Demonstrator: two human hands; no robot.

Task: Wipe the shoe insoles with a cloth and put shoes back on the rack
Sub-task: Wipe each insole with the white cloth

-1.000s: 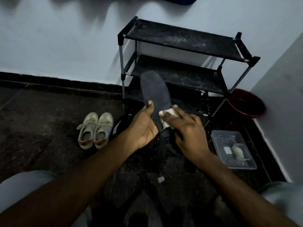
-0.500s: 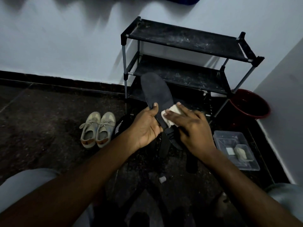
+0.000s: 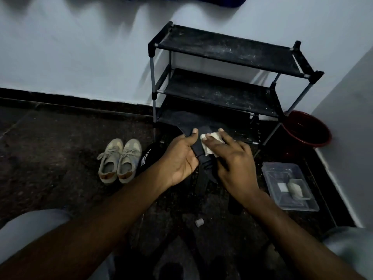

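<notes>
Head view, single frame, dim light.

- Left hand point(image 3: 179, 158): grips the insole point(image 3: 202, 131) by its near-side edge, thumb laid on top. The fingers go underneath, out of sight.
- Right hand point(image 3: 232, 162): fingers fairly straight and spread, pressing the cloth point(image 3: 210, 143) flat on the insole's upper face. It holds nothing else. The cloth shows as a pale wad under and ahead of the fingertips.
- The two hands are just beside each other, left thumb tip near the cloth edge.
- Insole long axis: runs away from the person, the far end ahead and slightly left of the right hand, toward the lowest shelf of the rack point(image 3: 226, 50). That end merges with the dark shelf, so I cannot tell its exact outline. The near end sits below, between the palms.
- Judgement: wiping is in progress. The next stroke should follow the long axis, away from the right hand's fingertips, with the left hand bracing.
- The right hand is the nearer one to the rack.
- Pale sneakers point(image 3: 119, 160) stand on the floor, well left of the left hand.
</notes>
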